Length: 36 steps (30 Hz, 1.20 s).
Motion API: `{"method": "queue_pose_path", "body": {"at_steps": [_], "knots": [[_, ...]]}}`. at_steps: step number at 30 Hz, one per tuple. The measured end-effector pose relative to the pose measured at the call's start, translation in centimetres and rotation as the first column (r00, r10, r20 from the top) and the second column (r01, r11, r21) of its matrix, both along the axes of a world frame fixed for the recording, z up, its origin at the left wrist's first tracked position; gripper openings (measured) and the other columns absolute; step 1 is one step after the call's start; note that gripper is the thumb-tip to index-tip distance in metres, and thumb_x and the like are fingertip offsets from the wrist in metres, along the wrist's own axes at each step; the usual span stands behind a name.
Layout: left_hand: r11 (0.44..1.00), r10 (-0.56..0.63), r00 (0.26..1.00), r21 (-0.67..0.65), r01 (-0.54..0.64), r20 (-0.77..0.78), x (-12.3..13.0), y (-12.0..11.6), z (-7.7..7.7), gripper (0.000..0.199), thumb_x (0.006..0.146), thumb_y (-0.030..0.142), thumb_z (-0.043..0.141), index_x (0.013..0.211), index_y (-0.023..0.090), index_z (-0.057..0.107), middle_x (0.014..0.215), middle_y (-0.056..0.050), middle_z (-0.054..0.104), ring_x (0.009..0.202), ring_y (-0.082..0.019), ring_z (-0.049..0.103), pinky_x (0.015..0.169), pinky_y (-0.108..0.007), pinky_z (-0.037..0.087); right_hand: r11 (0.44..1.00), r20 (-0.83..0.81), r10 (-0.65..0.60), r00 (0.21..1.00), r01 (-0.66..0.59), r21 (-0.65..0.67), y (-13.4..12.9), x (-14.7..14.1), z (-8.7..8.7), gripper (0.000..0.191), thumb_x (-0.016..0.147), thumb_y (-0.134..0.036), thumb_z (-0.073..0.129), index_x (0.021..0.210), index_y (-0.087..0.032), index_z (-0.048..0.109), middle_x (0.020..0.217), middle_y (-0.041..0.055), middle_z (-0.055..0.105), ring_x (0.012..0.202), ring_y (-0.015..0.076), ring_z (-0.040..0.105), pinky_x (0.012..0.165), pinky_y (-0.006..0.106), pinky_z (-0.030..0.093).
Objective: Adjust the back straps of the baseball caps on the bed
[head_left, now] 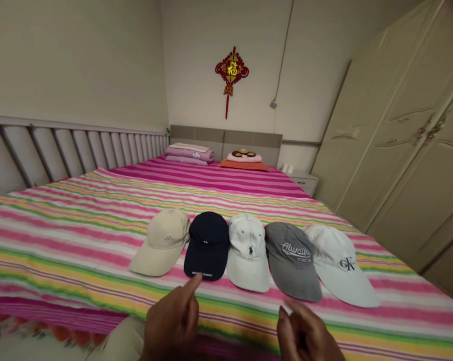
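Observation:
Several baseball caps lie side by side on the striped bedspread, brims toward me. From left they are a beige cap (168,230), a navy cap (207,235), a white cap with a small dark logo (248,238), a grey cap (292,255) lettered "Always" and a white cap (335,250) marked CK. The index finger of my left hand (175,313) is stretched toward the navy cap's brim, its other fingers curled; whether the tip touches is unclear. My right hand (305,331) is closed loosely below the grey cap, apart from it, with nothing visible in its fingers.
The bed's striped bedspread (79,235) lies under the caps. Folded purple bedding (190,154) and a pink pillow (244,158) are near the headboard (249,139). A railing (60,150) borders the left, a wardrobe (399,135) the right. A nightstand (303,181) stands beyond.

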<state>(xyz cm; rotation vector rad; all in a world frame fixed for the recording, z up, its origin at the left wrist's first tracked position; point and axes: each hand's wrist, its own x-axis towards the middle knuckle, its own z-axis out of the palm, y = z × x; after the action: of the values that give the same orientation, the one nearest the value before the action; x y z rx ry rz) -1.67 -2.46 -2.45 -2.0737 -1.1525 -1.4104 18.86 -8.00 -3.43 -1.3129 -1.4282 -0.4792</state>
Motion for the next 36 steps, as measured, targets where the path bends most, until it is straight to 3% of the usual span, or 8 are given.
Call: {"method": "queue_pose_path", "body": {"at_steps": [3,6,12,24,29,32,34,36], "knots": [[0.991,0.126,0.989,0.057,-0.122,-0.073,-0.3,0.2,0.3,0.050,0.080,0.008,0.037,0.129,0.006,0.028,0.038,0.010,0.042,0.029,-0.009,0.041,0.035,-0.020,0.028,0.998,0.132,-0.055,0.990,0.059,-0.025,-0.1,-0.1,1.7,0.056,0.084,-0.019,0.041,0.135,-0.005,0.020,0.039,-0.0095,0.038,0.028,0.0114,0.035,0.033,0.023,0.031],[0.990,0.132,0.982,0.063,-0.125,-0.136,-0.5,0.2,0.1,0.062,0.080,0.007,0.033,0.136,0.000,0.006,0.039,0.009,0.042,0.029,-0.010,0.039,0.035,-0.021,0.028,0.997,0.256,-0.074,0.964,0.076,0.002,0.0,0.0,2.6,0.067,0.084,-0.016,0.037,0.137,-0.001,-0.002,0.038,-0.0097,0.037,0.027,0.0123,0.036,0.030,0.023,0.029],[0.998,0.037,0.981,0.063,-0.025,-0.192,-0.7,-0.1,0.6,0.068,0.078,0.005,0.034,0.137,0.003,0.001,0.043,0.007,0.045,0.033,-0.010,0.041,0.038,-0.020,0.032,0.988,0.312,-0.104,0.944,0.061,0.144,-0.1,-0.1,3.6,0.068,0.082,-0.013,0.041,0.137,0.001,0.004,0.037,-0.0095,0.036,0.029,0.0131,0.038,0.028,0.021,0.025],[0.977,-0.191,0.969,-0.122,0.173,-0.159,0.6,-0.1,-1.0,0.074,0.075,0.002,0.036,0.138,0.012,-0.002,0.049,0.005,0.053,0.039,-0.012,0.048,0.041,-0.022,0.032,0.999,0.298,-0.027,0.954,0.016,0.040,0.1,-1.0,2.1,0.067,0.084,-0.012,0.041,0.138,-0.003,0.003,0.046,-0.0024,0.053,0.037,0.0149,0.048,0.040,0.025,0.041],[0.803,-0.255,0.940,-0.491,0.336,0.227,0.4,1.1,-4.8,0.056,0.075,0.016,0.050,0.129,0.017,0.036,0.060,0.002,0.058,0.052,-0.012,0.054,0.051,-0.023,0.041,0.962,0.493,0.271,0.826,-0.209,-0.178,1.7,-1.5,-1.9,0.057,0.081,-0.020,0.043,0.135,-0.012,0.024,0.089,0.0116,0.068,0.078,0.0230,0.063,0.063,0.032,0.049],[0.557,0.137,0.596,-0.559,0.614,0.791,-1.0,2.9,-7.1,0.036,0.072,0.021,0.058,0.107,0.014,0.055,0.068,-0.001,0.061,0.061,-0.013,0.058,0.059,-0.024,0.046,0.937,0.564,0.344,0.751,-0.233,-0.261,2.6,-1.6,-5.8,0.044,0.073,-0.022,0.054,0.117,-0.018,0.049,0.098,0.0096,0.067,0.093,0.0275,0.060,0.075,0.036,0.047],[0.583,0.449,0.092,-0.370,0.723,0.889,-2.4,4.1,-8.2,0.018,0.073,0.014,0.057,0.091,0.012,0.058,0.071,-0.002,0.062,0.065,-0.012,0.060,0.065,-0.023,0.048,0.914,0.568,0.396,0.722,-0.250,-0.320,3.0,-1.3,-8.6,0.032,0.070,-0.021,0.056,0.102,-0.019,0.056,0.088,0.0064,0.070,0.080,0.0236,0.064,0.070,0.032,0.049],[0.690,0.530,-0.243,-0.247,0.680,0.812,-3.8,5.2,-8.9,0.009,0.075,0.006,0.053,0.077,0.014,0.055,0.067,-0.001,0.061,0.064,-0.010,0.061,0.069,-0.022,0.049,0.896,0.532,0.420,0.735,-0.242,-0.374,3.2,-0.9,-11.1,0.021,0.071,-0.021,0.057,0.092,-0.021,0.059,0.079,0.0040,0.071,0.069,0.0202,0.065,0.064,0.028,0.050]]}}
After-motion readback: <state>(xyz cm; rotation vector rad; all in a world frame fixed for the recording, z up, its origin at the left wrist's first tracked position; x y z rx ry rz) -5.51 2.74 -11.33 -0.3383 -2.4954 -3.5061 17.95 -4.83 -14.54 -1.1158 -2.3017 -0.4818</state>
